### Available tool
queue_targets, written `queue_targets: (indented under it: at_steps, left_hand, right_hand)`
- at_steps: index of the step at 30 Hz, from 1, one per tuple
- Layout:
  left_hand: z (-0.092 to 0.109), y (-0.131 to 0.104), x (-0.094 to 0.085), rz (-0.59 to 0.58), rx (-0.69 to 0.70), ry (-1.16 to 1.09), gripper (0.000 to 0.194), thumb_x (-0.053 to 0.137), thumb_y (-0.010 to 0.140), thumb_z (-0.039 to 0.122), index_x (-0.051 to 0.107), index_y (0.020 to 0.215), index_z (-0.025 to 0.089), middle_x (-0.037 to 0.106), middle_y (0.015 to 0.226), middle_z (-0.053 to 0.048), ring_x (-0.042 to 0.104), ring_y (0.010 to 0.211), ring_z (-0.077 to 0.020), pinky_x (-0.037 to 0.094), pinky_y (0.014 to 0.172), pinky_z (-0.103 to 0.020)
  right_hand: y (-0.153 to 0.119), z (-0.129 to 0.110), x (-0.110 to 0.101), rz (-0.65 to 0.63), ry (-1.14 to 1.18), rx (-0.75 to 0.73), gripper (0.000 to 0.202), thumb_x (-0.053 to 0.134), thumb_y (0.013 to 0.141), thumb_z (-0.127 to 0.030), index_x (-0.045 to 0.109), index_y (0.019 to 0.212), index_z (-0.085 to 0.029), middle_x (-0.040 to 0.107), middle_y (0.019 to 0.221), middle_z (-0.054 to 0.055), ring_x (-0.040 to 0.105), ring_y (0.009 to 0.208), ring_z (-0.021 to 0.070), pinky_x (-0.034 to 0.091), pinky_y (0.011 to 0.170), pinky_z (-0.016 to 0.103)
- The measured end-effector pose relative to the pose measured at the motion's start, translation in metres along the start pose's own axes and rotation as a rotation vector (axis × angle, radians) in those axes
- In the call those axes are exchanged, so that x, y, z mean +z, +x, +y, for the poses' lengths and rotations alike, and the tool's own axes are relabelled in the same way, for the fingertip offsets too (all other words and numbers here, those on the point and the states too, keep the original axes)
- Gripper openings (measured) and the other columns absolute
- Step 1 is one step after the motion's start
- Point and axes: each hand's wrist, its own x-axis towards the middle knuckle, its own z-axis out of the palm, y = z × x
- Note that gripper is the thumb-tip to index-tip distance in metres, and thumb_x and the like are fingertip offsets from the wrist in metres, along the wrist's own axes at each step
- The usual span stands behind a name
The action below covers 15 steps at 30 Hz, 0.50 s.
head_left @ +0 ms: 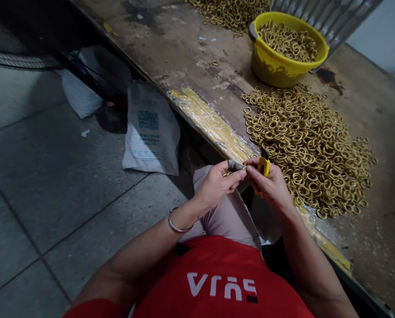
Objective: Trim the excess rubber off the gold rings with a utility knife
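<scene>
Left hand's pinching a gold ring; just right of it, right hand's clasping a yellow tool.

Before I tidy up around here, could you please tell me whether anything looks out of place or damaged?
A stray ring lies apart from the large heap; a dark stain marks the worn table near the yellow tub; and a white scrap litters the floor.
</scene>
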Motion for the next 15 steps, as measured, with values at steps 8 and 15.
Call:
queue_targets:
  at_steps: [8, 15]
  left_hand:
    - [0.004, -0.02, -0.007, -0.01, -0.111, -0.071, 0.036, 0.083, 0.072, 0.043, 0.063, 0.077, 0.013, 0.055, 0.066, 0.002, 0.041, 0.05, -0.0046, 0.025, 0.04, -0.017]
    - [0.001, -0.031, -0.013, 0.037, 0.05, 0.118, 0.027, 0.077, 0.079, 0.04, 0.065, 0.081, 0.016, 0.047, 0.06, 0.005, 0.037, 0.05, -0.0063, 0.03, 0.045, -0.02]
  right_hand:
    - [-0.016, 0.004, 0.003, 0.039, -0.408, -0.249, 0.019, 0.056, 0.094, -0.035, 0.067, 0.093, -0.02, 0.064, 0.075, 0.001, 0.056, 0.064, 0.0139, 0.044, 0.062, 0.025]
    - [-0.041, 0.004, 0.004, 0.014, -1.122, -0.321, 0.028, 0.049, 0.085, -0.009, 0.068, 0.104, -0.018, 0.071, 0.094, 0.008, 0.064, 0.078, 0.0196, 0.043, 0.069, 0.027]
